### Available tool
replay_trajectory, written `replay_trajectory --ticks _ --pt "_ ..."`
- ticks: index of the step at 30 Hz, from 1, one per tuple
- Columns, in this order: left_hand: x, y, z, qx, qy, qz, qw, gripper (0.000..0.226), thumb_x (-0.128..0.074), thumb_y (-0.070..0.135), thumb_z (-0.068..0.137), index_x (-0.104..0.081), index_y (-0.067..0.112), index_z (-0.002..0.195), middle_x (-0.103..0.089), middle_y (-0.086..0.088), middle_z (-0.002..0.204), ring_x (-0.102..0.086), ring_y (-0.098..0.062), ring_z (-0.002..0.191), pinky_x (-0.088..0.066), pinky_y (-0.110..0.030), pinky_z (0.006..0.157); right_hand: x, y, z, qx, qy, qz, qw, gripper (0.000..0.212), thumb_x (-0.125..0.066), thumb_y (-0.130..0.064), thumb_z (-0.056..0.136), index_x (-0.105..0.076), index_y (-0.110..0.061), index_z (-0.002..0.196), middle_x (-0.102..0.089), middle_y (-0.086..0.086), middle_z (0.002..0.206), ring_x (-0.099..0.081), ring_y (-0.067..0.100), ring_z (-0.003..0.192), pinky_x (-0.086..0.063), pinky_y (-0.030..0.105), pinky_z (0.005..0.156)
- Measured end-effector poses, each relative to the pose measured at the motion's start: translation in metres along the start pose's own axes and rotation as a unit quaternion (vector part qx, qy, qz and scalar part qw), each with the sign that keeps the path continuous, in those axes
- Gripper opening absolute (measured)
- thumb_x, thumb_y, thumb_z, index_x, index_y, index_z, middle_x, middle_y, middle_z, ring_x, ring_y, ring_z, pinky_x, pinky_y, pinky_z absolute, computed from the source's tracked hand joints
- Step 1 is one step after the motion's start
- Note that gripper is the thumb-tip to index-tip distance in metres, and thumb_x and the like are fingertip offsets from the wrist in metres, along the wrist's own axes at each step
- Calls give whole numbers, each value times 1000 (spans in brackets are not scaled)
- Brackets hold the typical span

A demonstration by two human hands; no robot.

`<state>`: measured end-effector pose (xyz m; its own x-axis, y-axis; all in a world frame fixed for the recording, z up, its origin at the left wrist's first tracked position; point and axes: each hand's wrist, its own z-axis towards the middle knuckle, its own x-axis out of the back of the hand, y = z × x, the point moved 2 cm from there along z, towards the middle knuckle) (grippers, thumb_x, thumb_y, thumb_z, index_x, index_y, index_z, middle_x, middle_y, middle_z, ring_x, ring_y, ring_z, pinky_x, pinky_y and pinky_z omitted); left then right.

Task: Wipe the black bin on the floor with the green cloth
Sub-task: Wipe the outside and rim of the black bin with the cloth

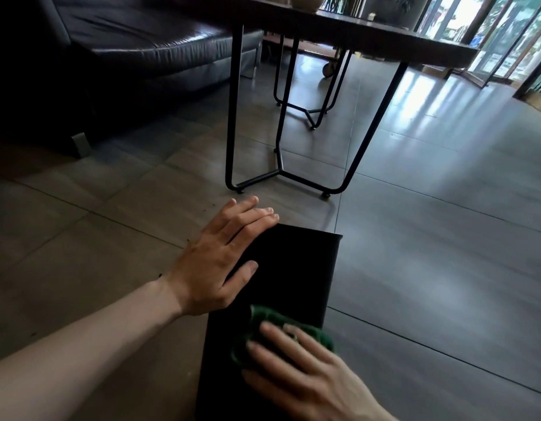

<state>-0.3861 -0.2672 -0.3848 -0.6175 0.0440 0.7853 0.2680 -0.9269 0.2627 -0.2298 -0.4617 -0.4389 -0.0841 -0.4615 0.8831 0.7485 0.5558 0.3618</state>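
Pressing green cloth (282,323) on black bin (296,268), right hand (308,375) straight-fingered; left hand (214,262) flat at far end; bin lengthwise toward table (384,38).

dim room, window (488,31) glare, edges warped

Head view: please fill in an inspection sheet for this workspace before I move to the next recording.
Surface: grey tiled floor, glossy with window reflections.
Job's things: black bin on the floor; green cloth bunched on its upper face.
Clutter: a few dark specks on the tiles left of the bin.
Hands: left hand rests flat on the bin's far left edge; right hand presses the cloth with straight fingers.
Cables: nothing seen.
Surroundings: dark sofa at left, table on black metal legs ahead, glass doors at right.
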Motion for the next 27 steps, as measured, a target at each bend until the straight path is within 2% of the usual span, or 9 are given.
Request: replay_trajectory --ticks 2,6,8,11,15,17,20,23,27 --pt "0 3 0 -6 -2 0 1000 68 -57 24 92 -41 9 156 -42 -4 162 -26 -27 159 -27 -55 127 5 4 -5 -3 -5 2 1000 39 -40 -22 112 -57 -32 145 -51 -1 156 -42 30 147 -52 40 107" --pt "0 3 1 3 -5 4 1000 68 -56 26 92 -40 9 157 -42 -5 162 -27 -26 159 -27 -55 127 22 51 17 -210 69 80 972 41 -50 -17 105 -60 -20 144 -48 9 158 -38 34 151 -48 52 111" --pt "1 2 0 5 -2 6 1000 69 -57 25 91 -41 9 156 -43 -5 162 -27 -25 159 -25 -54 128 25 61 31 -254 76 80 961 42 -49 -18 104 -59 -18 145 -48 10 158 -36 35 152 -47 55 110" --pt "3 0 0 4 1 5 1000 68 -57 24 91 -42 10 155 -44 -5 161 -29 -26 158 -26 -55 128 18 40 27 -178 48 55 981 39 -38 -22 111 -58 -21 144 -50 7 157 -39 35 150 -46 53 111" --pt "3 0 0 4 -1 -4 1000 67 -55 25 91 -43 10 155 -44 -4 160 -28 -25 158 -26 -56 127 8 -12 -5 -21 -44 -4 999 42 -31 -20 113 -62 -34 137 -62 -5 146 -55 28 139 -55 40 102" --pt "1 0 0 6 -3 -5 1000 67 -55 26 91 -43 11 155 -44 -3 160 -27 -25 159 -24 -56 128 13 -22 -19 -27 -76 -5 997 38 -34 -25 112 -60 -38 137 -62 -9 145 -57 23 137 -57 34 99" --pt "0 -6 1 19 -3 -8 1000 67 -54 27 91 -42 12 155 -45 -3 160 -28 -24 159 -20 -56 129 30 -7 -32 -142 4 62 988 37 -62 -33 98 -66 -33 136 -61 -3 146 -57 27 137 -57 39 100" --pt "1 -15 -3 37 0 -22 999 67 -53 27 90 -42 14 155 -45 -2 158 -28 -24 158 -19 -55 130 49 41 -35 -298 135 154 932 38 -56 -15 96 -71 -17 131 -63 6 141 -61 35 129 -55 50 98" --pt "4 -21 -5 50 1 -39 998 66 -53 25 88 -43 15 152 -47 -2 156 -27 -23 158 -20 -58 129 58 128 -35 -482 207 292 800 61 -62 12 77 -70 -20 129 -61 -5 128 -71 33 106 -61 57 77"
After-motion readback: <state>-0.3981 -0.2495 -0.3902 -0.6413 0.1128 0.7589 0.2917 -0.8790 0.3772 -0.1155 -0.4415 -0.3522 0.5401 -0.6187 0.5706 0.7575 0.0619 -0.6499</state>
